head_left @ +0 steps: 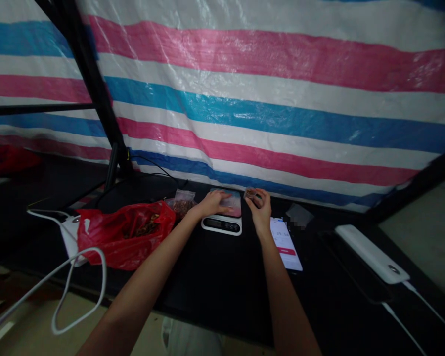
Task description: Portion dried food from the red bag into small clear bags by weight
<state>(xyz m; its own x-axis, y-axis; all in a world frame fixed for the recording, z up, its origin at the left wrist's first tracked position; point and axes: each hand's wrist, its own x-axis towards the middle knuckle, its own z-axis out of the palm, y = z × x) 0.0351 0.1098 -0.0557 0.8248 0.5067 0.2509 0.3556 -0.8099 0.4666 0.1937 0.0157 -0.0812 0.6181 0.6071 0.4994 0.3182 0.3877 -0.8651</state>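
My left hand (pixel 214 201) reaches over a small white digital scale (pixel 221 225), its fingers stretched out and apart across the shiny, reflective weighing plate (pixel 234 201). The plate mirrors the striped sheet behind. Just right of the scale, my right hand (pixel 260 210) pinches a small clear container (pixel 251 193) with something brownish showing through; its exact kind is hard to make out. Beside my left wrist lies a clear zip bag (pixel 184 201) of small brown pieces. An open red plastic bag (pixel 129 235) with brownish, dried-looking pieces inside sits further left.
A lit phone (pixel 286 245) lies right of my right wrist, near a flat clear bag (pixel 299 216). A white power bank (pixel 371 253) and cables occupy the right side. A white cable (pixel 104 277) loops at left. Behind the black table (pixel 215 282) hangs a striped sheet (pixel 244 113).
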